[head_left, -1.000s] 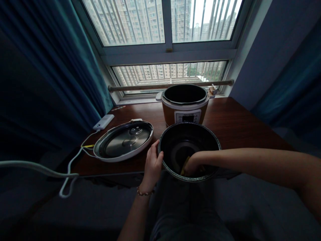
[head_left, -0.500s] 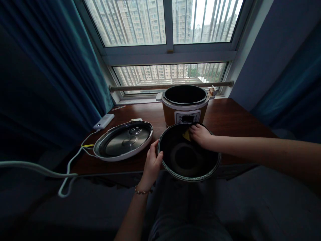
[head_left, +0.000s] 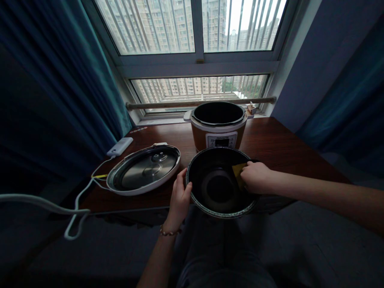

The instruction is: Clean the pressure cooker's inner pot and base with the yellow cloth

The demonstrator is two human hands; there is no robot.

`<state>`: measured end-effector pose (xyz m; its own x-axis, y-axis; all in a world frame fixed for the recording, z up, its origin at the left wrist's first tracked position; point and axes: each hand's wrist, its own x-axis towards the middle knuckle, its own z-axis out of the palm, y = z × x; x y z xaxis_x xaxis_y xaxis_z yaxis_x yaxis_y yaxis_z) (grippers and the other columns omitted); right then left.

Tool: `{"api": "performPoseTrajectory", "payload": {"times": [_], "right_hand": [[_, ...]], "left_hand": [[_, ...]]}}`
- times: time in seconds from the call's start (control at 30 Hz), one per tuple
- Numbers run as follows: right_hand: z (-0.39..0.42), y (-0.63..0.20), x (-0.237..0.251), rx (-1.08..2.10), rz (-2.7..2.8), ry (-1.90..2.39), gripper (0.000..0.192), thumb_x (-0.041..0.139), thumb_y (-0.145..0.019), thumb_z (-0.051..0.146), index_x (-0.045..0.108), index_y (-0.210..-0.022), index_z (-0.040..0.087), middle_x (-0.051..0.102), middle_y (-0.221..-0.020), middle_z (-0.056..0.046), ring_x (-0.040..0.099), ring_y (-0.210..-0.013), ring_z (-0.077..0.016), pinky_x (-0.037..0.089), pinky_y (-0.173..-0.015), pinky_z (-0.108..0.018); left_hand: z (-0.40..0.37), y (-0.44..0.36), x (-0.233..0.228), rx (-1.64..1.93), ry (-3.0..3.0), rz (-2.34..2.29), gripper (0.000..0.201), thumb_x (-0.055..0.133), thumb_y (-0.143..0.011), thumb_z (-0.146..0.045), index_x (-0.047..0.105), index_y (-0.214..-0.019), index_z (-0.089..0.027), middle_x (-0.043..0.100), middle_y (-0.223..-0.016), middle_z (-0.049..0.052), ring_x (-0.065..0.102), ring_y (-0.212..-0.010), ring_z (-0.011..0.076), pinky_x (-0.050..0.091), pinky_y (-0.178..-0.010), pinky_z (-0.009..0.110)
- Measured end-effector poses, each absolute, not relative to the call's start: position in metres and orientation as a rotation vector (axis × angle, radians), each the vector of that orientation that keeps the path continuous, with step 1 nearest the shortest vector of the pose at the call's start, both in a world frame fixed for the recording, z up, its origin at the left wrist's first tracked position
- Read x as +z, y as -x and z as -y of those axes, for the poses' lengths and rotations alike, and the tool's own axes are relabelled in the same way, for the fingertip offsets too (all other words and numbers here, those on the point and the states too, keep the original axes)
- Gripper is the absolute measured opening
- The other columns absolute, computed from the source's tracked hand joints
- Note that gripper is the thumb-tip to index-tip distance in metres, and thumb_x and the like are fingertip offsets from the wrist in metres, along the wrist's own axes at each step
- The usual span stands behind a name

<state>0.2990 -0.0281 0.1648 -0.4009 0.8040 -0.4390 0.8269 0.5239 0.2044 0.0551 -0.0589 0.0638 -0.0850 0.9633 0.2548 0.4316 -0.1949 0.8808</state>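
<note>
- right hand (head_left: 255, 178) is pinching a yellow sponge (head_left: 238, 174), grip closed round it, pressing it on the inside wall of the inner pot (head_left: 220, 182)
- left hand (head_left: 180, 198) is clamping the pot's left rim, looks like that's steadying it
- the pot is sitting tilted toward the person at the desk (head_left: 279, 148) edge
- the cooker base (head_left: 217, 126) is standing behind, its lid (head_left: 144, 170) lying upside down to the left
</note>
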Motion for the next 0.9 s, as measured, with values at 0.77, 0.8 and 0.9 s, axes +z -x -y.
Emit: {"api": "performPoseTrajectory", "payload": {"times": [0.77,0.8,0.9], "right_hand": [[0.083,-0.288,0.169,-0.728,-2.727,-1.053,0.041,0.04,-0.088,0.042,0.069,-0.079,0.014,0.063,-0.079,-0.01,0.058,-0.07,-0.0179,0.041,-0.064,-0.027],[0.083,-0.296,0.168,-0.68,-2.746,-1.071,0.038,0.041,-0.088,0.039,0.069,-0.076,0.015,0.063,-0.077,-0.009,0.058,-0.072,-0.0185,0.041,-0.065,-0.028],[0.078,-0.323,0.161,-0.526,-2.811,-1.184,0.032,0.046,-0.086,0.033,0.068,-0.07,0.017,0.061,-0.076,-0.008,0.056,-0.077,-0.0194,0.043,-0.069,-0.03]], "left_hand": [[0.058,-0.055,0.065,1.238,-1.735,-1.572,0.041,0.041,-0.086,-0.025,0.041,-0.126,-0.021,0.047,-0.129,0.008,0.041,-0.121,0.0208,0.029,-0.105,0.04],[0.058,-0.055,0.065,1.237,-1.732,-1.572,0.041,0.041,-0.086,-0.025,0.041,-0.126,-0.021,0.047,-0.129,0.007,0.041,-0.121,0.0207,0.029,-0.105,0.04],[0.058,-0.055,0.066,1.23,-1.73,-1.566,0.041,0.041,-0.086,-0.025,0.041,-0.127,-0.021,0.046,-0.13,0.007,0.04,-0.123,0.0204,0.028,-0.106,0.04]]}}
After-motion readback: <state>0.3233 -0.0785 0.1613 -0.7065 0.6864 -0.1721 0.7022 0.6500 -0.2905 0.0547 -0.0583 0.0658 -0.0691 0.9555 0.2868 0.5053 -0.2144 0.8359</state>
